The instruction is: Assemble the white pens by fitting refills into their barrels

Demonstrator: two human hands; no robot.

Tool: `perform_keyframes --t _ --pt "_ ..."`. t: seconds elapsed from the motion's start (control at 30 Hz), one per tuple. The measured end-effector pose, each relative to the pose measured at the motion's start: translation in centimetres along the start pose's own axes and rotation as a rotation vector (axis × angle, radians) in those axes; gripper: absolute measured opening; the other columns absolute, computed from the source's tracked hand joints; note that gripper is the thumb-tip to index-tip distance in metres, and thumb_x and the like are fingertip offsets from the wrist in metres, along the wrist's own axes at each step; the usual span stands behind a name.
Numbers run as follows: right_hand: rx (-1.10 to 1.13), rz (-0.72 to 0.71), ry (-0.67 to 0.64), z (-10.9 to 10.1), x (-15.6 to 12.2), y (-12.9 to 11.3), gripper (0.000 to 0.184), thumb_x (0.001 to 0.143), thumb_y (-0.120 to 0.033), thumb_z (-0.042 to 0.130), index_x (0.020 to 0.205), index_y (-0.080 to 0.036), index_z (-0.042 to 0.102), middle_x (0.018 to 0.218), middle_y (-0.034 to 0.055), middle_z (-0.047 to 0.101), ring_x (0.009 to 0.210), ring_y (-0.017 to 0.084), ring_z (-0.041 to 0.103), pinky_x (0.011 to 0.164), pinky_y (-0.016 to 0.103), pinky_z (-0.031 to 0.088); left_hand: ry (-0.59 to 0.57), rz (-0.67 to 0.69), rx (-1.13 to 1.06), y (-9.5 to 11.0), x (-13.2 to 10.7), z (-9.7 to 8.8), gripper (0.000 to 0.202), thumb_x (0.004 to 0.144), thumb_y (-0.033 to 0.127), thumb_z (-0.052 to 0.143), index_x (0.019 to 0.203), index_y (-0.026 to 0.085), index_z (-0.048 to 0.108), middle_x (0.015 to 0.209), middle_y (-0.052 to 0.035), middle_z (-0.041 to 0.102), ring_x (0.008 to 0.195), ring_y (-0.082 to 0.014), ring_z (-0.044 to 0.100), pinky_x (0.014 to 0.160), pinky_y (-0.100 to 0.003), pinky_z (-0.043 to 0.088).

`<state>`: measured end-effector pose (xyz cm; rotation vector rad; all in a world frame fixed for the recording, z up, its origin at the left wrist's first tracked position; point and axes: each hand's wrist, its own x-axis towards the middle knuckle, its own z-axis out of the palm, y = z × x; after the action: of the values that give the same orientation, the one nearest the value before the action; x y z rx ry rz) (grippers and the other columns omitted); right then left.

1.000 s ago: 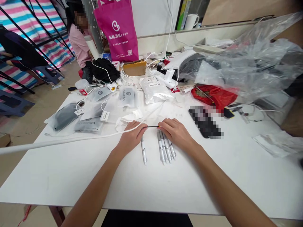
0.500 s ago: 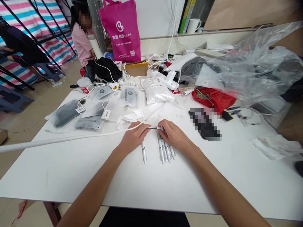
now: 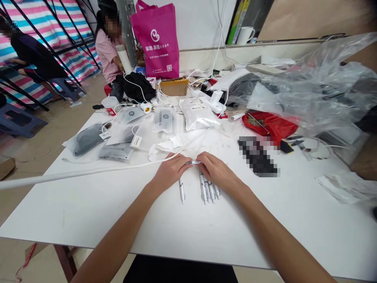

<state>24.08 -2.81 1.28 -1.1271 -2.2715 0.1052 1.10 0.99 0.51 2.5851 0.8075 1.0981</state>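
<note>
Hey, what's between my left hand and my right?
A pen, spanning the gap from left hand to right hand, as the head view shows.

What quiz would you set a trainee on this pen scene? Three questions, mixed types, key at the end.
1. Count: Leaving out the grouped pens, how many pens lie on the table by the left hand?
2. Choose: Which is nearest the grouped pens? A) left hand; B) right hand; C) red bag
3. True or false: The slim piece in the fingers runs crosswise to the pens on the table.

Key: 1. One. 2. B. 3. True.
</note>
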Motion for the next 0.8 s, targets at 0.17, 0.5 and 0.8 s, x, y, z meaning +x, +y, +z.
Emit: perform_keyframes --t 0.17,0.5,0.8 --pt "-0.091 -0.045 -0.014 -0.26 0.03 0.20 0.018 0.110 -0.017 0.045 0.114 -0.021 0.061 0.103 0.0094 0.068 0.083 0.020 0.062 0.073 0.034 0.051 -0.001 -0.002 0.003 -0.14 -0.08 0.14 0.011 0.108 0.027 0.061 0.114 0.021 0.068 0.100 -0.0038 0.079 0.094 -0.0191 0.074 0.090 -0.037 0.055" --pt "0.000 -0.025 -0.035 -0.46 0.05 -0.11 0.019 0.111 -0.020 0.042 0.116 -0.020 0.060 0.103 0.0105 0.067 0.085 0.022 0.064 0.075 0.037 0.053 0.007 -0.027 -0.016 -0.42 -0.39 0.53 0.012 0.108 0.027 0.061 0.114 0.023 0.070 0.100 -0.0043 0.080 0.093 -0.0199 0.075 0.090 -0.039 0.057" --pt "-0.004 -0.008 -0.060 -0.31 0.05 -0.36 0.020 0.112 -0.021 0.040 0.116 -0.020 0.059 0.100 0.0092 0.067 0.080 0.021 0.063 0.070 0.035 0.051 0.051 -0.030 -0.024 -0.20 -0.21 0.29 0.009 0.106 0.024 0.064 0.111 0.022 0.071 0.098 -0.0032 0.081 0.090 -0.0188 0.076 0.089 -0.037 0.057"
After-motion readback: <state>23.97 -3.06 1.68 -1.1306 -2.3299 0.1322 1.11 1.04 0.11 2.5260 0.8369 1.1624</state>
